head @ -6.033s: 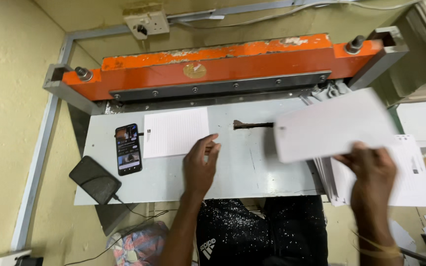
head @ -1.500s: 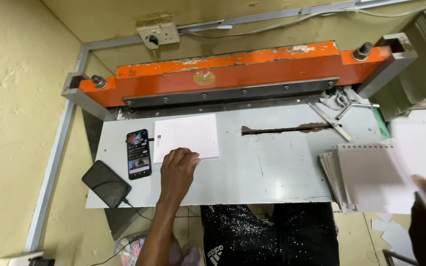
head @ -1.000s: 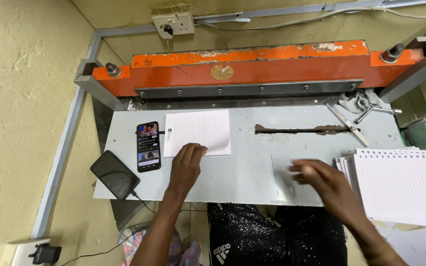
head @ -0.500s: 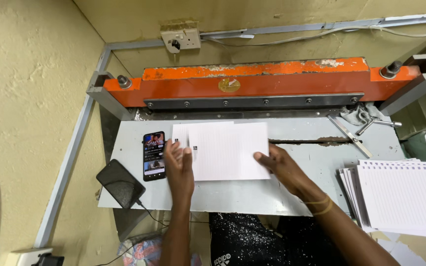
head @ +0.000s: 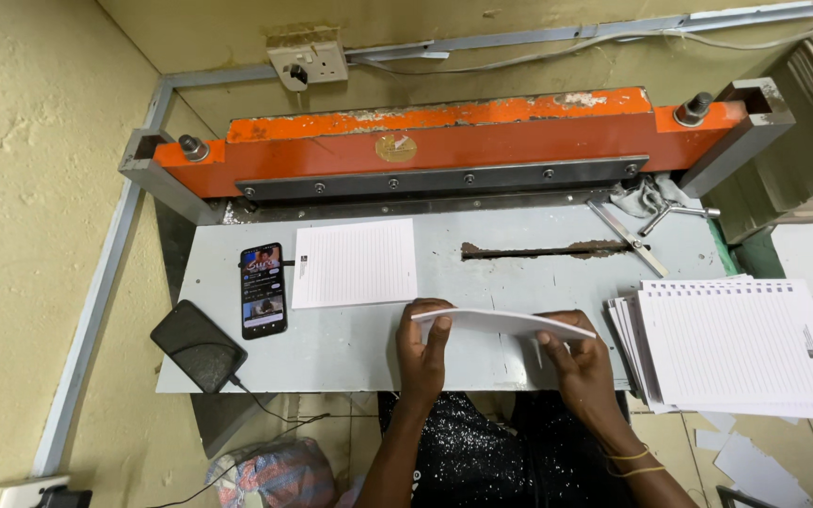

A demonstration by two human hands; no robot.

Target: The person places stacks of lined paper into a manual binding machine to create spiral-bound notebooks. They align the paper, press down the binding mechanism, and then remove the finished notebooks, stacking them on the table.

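Both hands lift a thin stack of sheets [head: 505, 325] edge-on above the grey table [head: 482, 282].
Left hand [head: 422, 348] and right hand [head: 581, 362] fingers pinch its ends.

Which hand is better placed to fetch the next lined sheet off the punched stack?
Right, probably. The right hand sits nearest the punched stack at the table's right edge. The left hand is farther away and steadies the held sheets.
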